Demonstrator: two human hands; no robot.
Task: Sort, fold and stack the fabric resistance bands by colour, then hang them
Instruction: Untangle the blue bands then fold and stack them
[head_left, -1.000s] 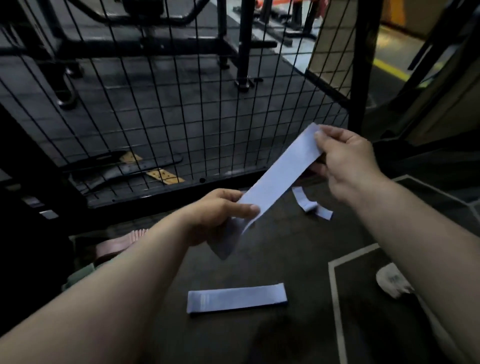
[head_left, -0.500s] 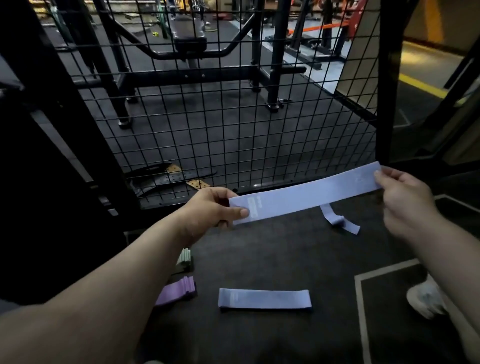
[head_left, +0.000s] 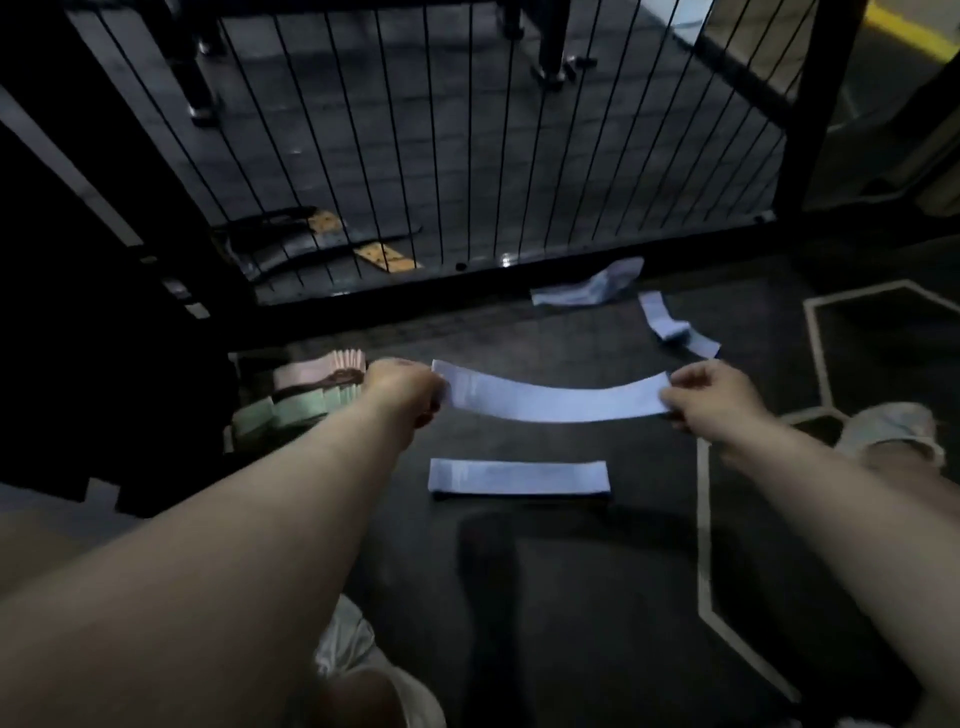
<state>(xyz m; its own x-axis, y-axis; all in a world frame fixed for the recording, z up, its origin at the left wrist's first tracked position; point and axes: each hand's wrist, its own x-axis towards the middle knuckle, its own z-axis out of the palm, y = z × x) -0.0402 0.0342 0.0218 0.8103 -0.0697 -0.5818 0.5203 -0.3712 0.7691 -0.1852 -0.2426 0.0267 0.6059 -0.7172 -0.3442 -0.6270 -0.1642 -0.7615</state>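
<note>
Blue held band (head_left: 556, 400): it was stretched out flat, sagging a little in the middle, and held clear of the floor (head_left: 571, 597) between both hands.
Left hand (head_left: 408, 387): it gripped the band's left end, with the fingers curled over the edge.
Right hand (head_left: 706, 397): it pinched the right end between thumb and fingers.
Folded band (head_left: 519, 477): also blue, it lay flat on the floor at 6 o'clock from the held one, not touching it.
Loose bands: at 1 o'clock a crumpled band (head_left: 587, 288) lay at the foot of the wire fence (head_left: 467, 156), with a twisted band (head_left: 675, 325) near it on the right.
Stacks: at 9 o'clock, past the left hand, a pink stack (head_left: 322, 366) sat just beyond a green stack (head_left: 291, 410). I couldn't tell from where I stood whether they touched.
Floor marking: a pale line (head_left: 704, 519) ran at 4 o'clock, passing under the right forearm.
</note>
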